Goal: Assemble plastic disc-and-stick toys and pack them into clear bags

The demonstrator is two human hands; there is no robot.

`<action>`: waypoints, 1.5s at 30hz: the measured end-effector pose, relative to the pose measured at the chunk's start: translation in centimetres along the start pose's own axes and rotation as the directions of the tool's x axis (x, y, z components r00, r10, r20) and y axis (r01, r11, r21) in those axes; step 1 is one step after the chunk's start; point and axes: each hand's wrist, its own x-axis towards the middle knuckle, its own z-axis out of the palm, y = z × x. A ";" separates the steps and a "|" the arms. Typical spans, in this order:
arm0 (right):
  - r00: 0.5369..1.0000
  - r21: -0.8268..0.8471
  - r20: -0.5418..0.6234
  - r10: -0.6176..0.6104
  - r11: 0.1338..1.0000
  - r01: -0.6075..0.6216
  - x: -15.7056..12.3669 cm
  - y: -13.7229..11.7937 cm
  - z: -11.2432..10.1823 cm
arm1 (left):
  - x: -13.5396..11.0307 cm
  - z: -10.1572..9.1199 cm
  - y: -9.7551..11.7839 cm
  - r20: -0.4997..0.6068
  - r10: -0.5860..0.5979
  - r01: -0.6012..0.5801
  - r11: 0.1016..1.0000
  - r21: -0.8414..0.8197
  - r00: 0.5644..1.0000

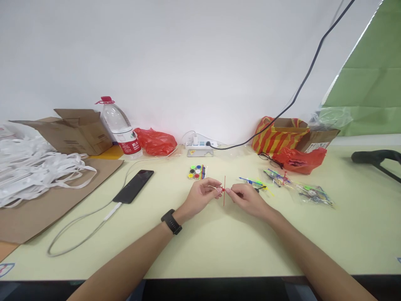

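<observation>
Between the fingertips of both hands is a small red toy part (pixel 223 190) with a long, thin red blade or rod running upright across it. My left hand (pixel 203 193), a black watch (pixel 171 221) on its wrist, pinches the part from the left. Thumb and forefinger of my right hand (pixel 249 198) close on it from the right, with the other fingers curled in. The fingertips partly cover the part's centre. Just beyond the left hand lie several coloured round pieces (pixel 196 167) and thin coloured sticks (pixel 203 172). Blue, yellow and black plastic parts (pixel 257 184) lie behind my right hand.
Bagged parts (pixel 313 194) and a red plastic bag (pixel 300 161) are at right. A power strip (pixel 200 144) sits against the wall, its black cable (pixel 300 90) rising rightward. Left are a phone (pixel 134 187), water bottle (pixel 123 133), cardboard box (pixel 75 133) and white straps (pixel 37 171).
</observation>
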 end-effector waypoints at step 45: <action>0.860 -0.140 -0.478 0.179 0.951 -0.276 0.0 3.3 -4.6 | 0.7 -1.2 -1.6 -0.006 -0.286 0.284 0.955 -0.088 0.958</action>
